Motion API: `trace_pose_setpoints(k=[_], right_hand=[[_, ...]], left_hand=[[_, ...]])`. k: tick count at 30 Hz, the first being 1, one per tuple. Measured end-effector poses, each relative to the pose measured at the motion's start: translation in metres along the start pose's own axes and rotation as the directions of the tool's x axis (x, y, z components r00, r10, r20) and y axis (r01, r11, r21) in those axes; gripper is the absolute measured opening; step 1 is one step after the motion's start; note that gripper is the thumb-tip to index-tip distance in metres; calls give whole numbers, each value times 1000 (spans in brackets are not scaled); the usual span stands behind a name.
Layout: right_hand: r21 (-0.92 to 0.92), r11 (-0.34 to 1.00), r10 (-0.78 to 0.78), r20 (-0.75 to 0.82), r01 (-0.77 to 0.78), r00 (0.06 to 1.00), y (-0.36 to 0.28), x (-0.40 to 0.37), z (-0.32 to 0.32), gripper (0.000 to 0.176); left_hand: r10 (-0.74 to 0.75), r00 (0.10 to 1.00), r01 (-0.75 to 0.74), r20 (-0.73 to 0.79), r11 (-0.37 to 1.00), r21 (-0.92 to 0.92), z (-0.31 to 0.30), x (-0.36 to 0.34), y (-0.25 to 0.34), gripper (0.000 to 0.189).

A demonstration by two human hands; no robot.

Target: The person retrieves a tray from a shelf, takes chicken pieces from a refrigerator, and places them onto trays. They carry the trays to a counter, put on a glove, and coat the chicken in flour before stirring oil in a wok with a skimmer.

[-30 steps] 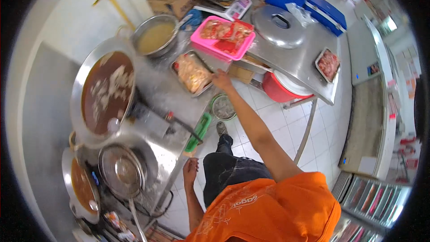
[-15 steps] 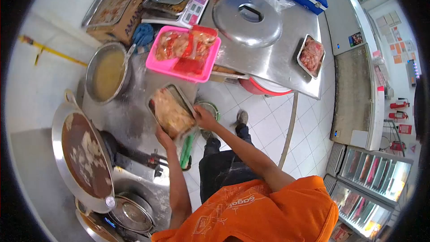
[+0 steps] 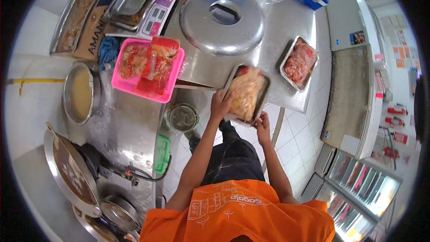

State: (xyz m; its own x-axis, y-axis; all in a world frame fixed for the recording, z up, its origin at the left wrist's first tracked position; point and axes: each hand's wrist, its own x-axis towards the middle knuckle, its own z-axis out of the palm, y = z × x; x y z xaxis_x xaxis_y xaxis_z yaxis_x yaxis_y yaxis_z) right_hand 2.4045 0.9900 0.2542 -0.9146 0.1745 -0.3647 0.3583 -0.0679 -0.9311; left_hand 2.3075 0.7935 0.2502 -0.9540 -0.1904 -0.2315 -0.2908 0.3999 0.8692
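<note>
A metal tray with pale, yellowish raw meat in it is held up in front of me, just off the front edge of the steel table. My left hand grips its left side. At its near right corner my right hand is closed on the rim. The meat looks wrapped in clear plastic, though it is slightly blurred. To the right, a second metal tray of red meat rests on the table.
A big round lid lies on the steel table. Left of it are a pink tray of bagged meat, a scale and a pot of liquid. A wide pan stands at lower left. A bucket sits below.
Both hands have carried the tray of pale meat rightward, from over the left counter toward the table with the other meat tray. My view and body have turned too.
</note>
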Motion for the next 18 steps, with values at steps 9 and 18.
trace_pose_setpoints(k=[9, 18], right_hand=[[282, 934, 197, 106, -220, 975, 1, 59, 7, 35], [-198, 980, 153, 802, 16, 577, 270, -3, 232, 23]], left_hand=[[-305, 947, 322, 105, 904, -281, -40, -82, -85, 16], [-823, 566, 761, -54, 547, -348, -132, -311, -253, 27]])
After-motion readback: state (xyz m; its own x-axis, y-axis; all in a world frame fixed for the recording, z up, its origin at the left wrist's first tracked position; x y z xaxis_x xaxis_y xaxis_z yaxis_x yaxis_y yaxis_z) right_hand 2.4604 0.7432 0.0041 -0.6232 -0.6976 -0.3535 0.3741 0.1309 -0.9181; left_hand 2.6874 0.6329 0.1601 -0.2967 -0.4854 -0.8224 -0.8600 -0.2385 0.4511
